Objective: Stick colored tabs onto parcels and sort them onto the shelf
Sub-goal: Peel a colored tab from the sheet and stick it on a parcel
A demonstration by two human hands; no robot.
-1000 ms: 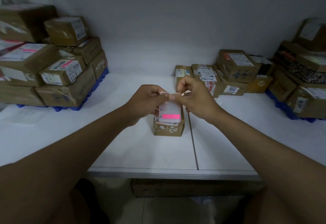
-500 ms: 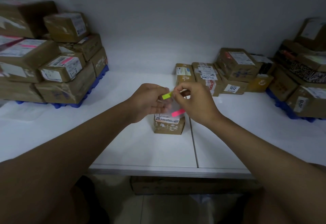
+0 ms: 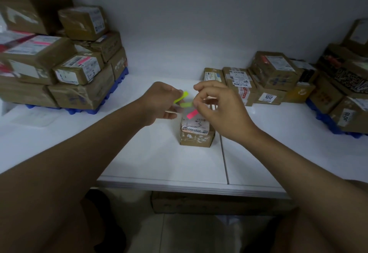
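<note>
Both hands are held above the white desk (image 3: pixel 159 163), over a small brown parcel (image 3: pixel 196 136) that stands on the desk near its front edge, just left of the seam between the two desk panels; a white label with handwritten marks is seen on the parcel's top. The left hand (image 3: pixel 161 101) is curled, its grip pinching a clear tab sheet (image 3: pixel 182 110) from which a yellow-green tab (image 3: pixel 180 98) sticks up and out; a second yellow-green tab (image 3: pixel 186 104) and a pink tab (image 3: pixel 192 114) are seen on the sheet between the hands. The right hand (image 3: pixel 217 105) is raised beside the sheet, thumb and forefinger brought together at the edge of the second yellow-green tab; whether the grip is actually closed on that tab cannot be told, the area being blurred. A stack of brown parcels (image 3: pixel 59 57) is set on a blue pallet (image 3: pixel 117 79) at the left of the desk, several bearing pink strips; a row of smaller parcels (image 3: pixel 264 81) is lined up against the wall at centre right; a further stack (image 3: pixel 342 85) is placed at the far right on another blue pallet (image 3: pixel 326 121).
</note>
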